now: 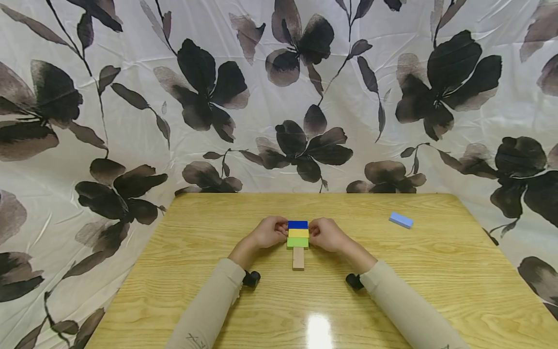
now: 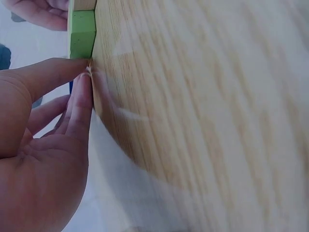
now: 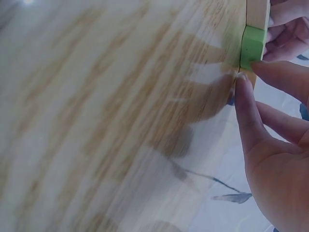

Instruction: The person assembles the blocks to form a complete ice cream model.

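Several small blocks form a joined column near the middle of the wooden table. A blue block [image 1: 298, 225] is farthest, then a yellow block [image 1: 298, 233] and a green block [image 1: 298, 242], all lying crosswise. A plain wooden block [image 1: 298, 259] points lengthwise toward me. My left hand [image 1: 269, 232] pinches at the left end of the yellow block, thumb beside the green one. From the opposite side, my right hand [image 1: 328, 234] does the same at the right end. Fingers partly hide the yellow and blue ends in both wrist views.
A light blue block [image 1: 401, 220] lies by itself at the far right of the table [image 1: 196, 291]. Behind the table's back edge hangs a floral cloth [image 1: 244, 111]. Dark wrist devices [image 1: 251, 279] stick out under the sleeves.
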Motion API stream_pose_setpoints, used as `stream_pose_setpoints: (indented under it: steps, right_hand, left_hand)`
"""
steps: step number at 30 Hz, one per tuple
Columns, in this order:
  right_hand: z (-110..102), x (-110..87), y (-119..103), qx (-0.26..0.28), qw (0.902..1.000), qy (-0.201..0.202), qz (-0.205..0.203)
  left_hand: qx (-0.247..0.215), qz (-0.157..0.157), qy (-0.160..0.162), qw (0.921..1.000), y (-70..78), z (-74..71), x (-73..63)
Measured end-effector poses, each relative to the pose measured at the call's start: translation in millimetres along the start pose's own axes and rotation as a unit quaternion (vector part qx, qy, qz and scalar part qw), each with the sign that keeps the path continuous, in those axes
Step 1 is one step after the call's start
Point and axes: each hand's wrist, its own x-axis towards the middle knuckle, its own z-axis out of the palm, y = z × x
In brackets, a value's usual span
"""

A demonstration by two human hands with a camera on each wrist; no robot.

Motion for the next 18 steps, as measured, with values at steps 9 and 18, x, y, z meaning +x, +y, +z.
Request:
stream_pose_setpoints:
  steps: [9, 18]
  right_hand:
    - [-1.0, 0.1, 1.6, 0.006, 1.0000, 0.004, 0.000]
    - [0.0, 1.1, 1.8, 0.001, 1.0000, 0.002, -0.003]
  left_hand:
    - [0.010, 0.001, 0.006, 0.9999, 0.8, 1.7, 1.1]
    - [0.015, 0.000, 0.008, 0.9998, -0.4, 1.8, 1.5]
